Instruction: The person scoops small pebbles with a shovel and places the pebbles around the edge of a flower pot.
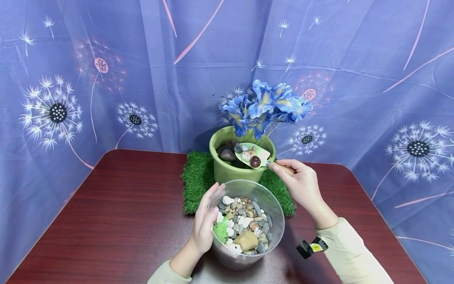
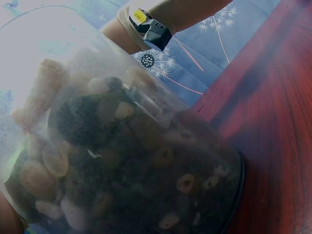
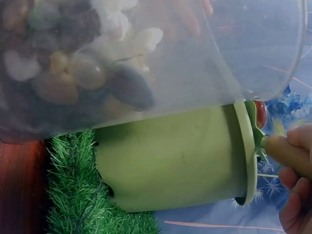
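My right hand (image 1: 305,183) grips the wooden handle of a small garden trowel (image 1: 264,153) with a pale green blade. Small stones and a round dark red ball (image 1: 255,161) lie on the blade, which is over the opening of a green flowerpot (image 1: 234,173). Inside the pot, dark stones (image 1: 227,154) show, and blue artificial flowers (image 1: 264,103) rise at its back. My left hand (image 1: 203,225) holds the side of a clear plastic bucket (image 1: 278,225), fingers along its wall and thumb at the rim. Mixed pebbles (image 1: 244,221) lie in the bucket.
The flowerpot stands on a square of artificial grass (image 1: 195,185), with the bucket in front. Both are on a dark red wooden table (image 1: 117,221). Behind and beside it hangs a blue curtain (image 1: 170,98) with dandelion prints. Among the pebbles is a green leaf-like piece (image 1: 220,229).
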The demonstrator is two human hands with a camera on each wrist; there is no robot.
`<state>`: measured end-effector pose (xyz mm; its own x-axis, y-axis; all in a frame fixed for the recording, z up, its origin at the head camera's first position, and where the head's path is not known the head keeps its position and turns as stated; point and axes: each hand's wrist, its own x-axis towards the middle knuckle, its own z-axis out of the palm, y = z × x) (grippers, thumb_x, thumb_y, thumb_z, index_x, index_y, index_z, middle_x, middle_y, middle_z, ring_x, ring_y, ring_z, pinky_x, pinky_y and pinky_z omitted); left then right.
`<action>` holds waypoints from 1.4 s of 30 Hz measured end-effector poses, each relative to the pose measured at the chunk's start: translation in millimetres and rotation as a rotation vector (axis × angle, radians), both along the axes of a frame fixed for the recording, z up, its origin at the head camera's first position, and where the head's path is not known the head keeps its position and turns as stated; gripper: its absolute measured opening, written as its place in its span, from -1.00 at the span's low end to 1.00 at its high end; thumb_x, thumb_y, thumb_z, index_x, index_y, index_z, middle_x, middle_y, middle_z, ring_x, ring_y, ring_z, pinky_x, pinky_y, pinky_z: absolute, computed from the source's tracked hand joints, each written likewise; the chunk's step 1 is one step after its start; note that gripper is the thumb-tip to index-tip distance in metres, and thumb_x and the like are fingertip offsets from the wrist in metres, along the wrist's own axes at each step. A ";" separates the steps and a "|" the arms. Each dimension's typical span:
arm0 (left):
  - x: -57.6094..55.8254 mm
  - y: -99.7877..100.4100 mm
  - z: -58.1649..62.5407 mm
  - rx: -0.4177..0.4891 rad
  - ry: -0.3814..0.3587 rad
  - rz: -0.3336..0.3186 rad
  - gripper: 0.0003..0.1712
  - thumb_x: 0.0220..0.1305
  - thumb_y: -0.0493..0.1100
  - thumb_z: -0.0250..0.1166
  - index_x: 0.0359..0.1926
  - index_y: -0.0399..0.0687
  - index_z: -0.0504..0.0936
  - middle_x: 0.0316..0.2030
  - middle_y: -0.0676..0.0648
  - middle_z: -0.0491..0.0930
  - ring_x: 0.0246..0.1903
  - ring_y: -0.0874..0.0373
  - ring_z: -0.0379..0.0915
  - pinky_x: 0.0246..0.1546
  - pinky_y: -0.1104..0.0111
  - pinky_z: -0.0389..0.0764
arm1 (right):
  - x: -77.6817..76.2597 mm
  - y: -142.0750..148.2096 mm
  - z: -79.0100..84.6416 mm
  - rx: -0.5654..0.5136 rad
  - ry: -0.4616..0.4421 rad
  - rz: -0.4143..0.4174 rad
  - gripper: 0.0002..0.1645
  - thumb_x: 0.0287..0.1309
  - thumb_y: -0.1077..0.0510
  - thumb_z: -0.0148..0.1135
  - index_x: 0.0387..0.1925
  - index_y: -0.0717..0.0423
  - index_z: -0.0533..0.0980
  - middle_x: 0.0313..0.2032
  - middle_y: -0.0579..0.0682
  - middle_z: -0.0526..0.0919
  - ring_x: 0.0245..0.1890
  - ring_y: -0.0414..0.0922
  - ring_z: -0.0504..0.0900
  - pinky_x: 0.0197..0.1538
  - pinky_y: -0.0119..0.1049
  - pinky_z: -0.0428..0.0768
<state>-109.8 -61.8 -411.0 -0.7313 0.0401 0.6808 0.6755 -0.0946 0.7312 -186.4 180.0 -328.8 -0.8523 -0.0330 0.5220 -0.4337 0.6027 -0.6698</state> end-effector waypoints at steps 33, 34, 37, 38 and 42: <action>-0.4 -0.1 0.3 0.007 -0.003 -0.013 -0.39 0.25 -0.38 -0.25 0.33 -0.54 0.05 0.18 -0.59 0.26 0.27 -0.09 0.28 0.35 0.36 0.26 | 3.2 -10.5 -12.3 0.151 0.203 -0.169 -0.75 0.01 0.10 0.39 -0.25 0.12 0.68 -0.34 0.09 0.72 -0.50 -0.13 0.54 -0.47 -0.38 0.43; -0.5 -0.1 0.3 0.008 -0.003 -0.014 -0.39 0.24 -0.38 -0.25 0.33 -0.54 0.05 0.18 -0.59 0.26 0.27 -0.09 0.28 0.35 0.36 0.26 | 3.4 -10.9 -12.6 0.162 0.218 -0.172 -0.75 0.00 0.11 0.39 -0.25 0.13 0.67 -0.33 0.10 0.72 -0.48 -0.11 0.57 -0.46 -0.32 0.45; -0.6 -0.2 0.3 0.008 -0.002 -0.013 -0.38 0.24 -0.39 -0.25 0.33 -0.54 0.05 0.18 -0.59 0.26 0.28 -0.07 0.29 0.35 0.36 0.26 | 3.5 -11.6 -14.0 0.189 0.257 -0.179 -0.74 0.00 0.11 0.39 -0.26 0.15 0.67 -0.33 0.11 0.72 -0.43 -0.04 0.60 -0.43 -0.17 0.48; -0.6 -0.2 0.3 0.009 -0.002 -0.013 -0.38 0.23 -0.39 -0.25 0.33 -0.54 0.05 0.18 -0.60 0.26 0.28 -0.06 0.29 0.35 0.36 0.26 | 3.7 -11.7 -14.4 0.195 0.261 -0.181 -0.74 0.00 0.11 0.39 -0.25 0.16 0.67 -0.34 0.12 0.72 -0.44 -0.04 0.59 -0.43 -0.15 0.48; -0.4 -0.5 0.2 0.011 -0.004 -0.013 -0.38 0.23 -0.39 -0.25 0.33 -0.54 0.05 0.17 -0.60 0.26 0.27 -0.08 0.29 0.35 0.36 0.25 | 4.3 -11.8 -17.6 0.213 0.282 -0.189 -0.74 0.01 0.10 0.38 -0.24 0.14 0.67 -0.38 0.12 0.70 -0.46 -0.04 0.57 -0.44 -0.13 0.47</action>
